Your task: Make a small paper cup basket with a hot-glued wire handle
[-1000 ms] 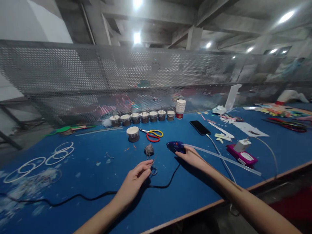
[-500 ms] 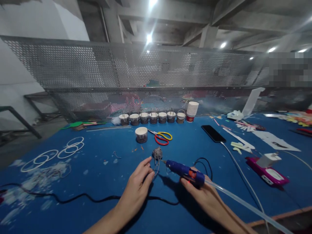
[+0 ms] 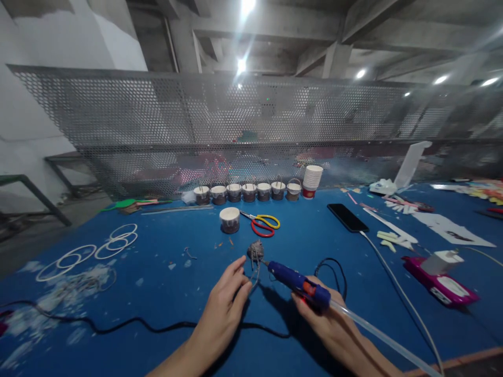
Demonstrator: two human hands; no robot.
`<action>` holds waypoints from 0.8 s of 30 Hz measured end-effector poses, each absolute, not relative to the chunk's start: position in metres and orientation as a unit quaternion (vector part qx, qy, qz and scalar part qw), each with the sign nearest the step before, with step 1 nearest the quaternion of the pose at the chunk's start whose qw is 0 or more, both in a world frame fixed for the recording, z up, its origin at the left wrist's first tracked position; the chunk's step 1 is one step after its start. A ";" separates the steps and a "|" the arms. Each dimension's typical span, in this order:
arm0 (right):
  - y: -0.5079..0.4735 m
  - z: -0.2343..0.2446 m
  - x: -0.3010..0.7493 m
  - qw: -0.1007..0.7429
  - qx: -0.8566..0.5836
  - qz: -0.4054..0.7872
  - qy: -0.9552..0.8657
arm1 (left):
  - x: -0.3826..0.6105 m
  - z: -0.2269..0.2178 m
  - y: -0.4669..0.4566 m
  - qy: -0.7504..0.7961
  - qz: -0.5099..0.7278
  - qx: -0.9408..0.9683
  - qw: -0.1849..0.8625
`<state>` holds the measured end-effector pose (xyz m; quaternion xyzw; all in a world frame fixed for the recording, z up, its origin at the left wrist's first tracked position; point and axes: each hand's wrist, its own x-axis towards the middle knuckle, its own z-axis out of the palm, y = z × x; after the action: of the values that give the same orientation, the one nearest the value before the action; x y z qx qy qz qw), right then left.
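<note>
My right hand point(image 3: 330, 319) is wrapped round a blue glue gun point(image 3: 296, 283); a clear glue stick point(image 3: 377, 330) runs out of its back. The nozzle points left, right beside a small ball of grey yarn point(image 3: 256, 250) on the table. From the ball a loose strand point(image 3: 257, 277) hangs down to my left hand point(image 3: 226, 303), whose thumb and fingers close on it. Behind the ball stands a paper cup point(image 3: 229, 220) with a grey wrapped side. Scissors point(image 3: 265, 224) with red and yellow handles lie to its right.
Several small grey buckets point(image 3: 249, 192) stand in a row at the back, beside stacked paper cups point(image 3: 312, 179). A phone point(image 3: 348, 217) and a magenta power strip point(image 3: 440, 283) lie right. White rings point(image 3: 118, 241) lie left. A black cable point(image 3: 157, 327) crosses the front.
The view has shifted slightly, so the things sit a little lower and farther right. Both hands, the glue gun and the yarn ball keep nearly the same places relative to each other.
</note>
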<state>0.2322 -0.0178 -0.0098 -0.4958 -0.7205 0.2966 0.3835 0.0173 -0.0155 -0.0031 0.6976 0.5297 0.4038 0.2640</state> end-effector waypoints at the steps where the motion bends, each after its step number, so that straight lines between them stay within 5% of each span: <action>1: -0.018 -0.010 0.232 0.383 -0.496 0.293 -0.722 | 0.017 -0.003 -0.016 0.530 0.402 0.698 0.264; 24: -0.027 -0.010 0.226 0.420 -0.478 0.241 -0.733 | 0.018 0.000 -0.018 0.525 0.411 0.700 0.256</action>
<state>0.2258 -0.0273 -0.0097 -0.4782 -0.7329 0.2406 0.4199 0.0179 -0.0179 -0.0002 0.7000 0.5253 0.4106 0.2558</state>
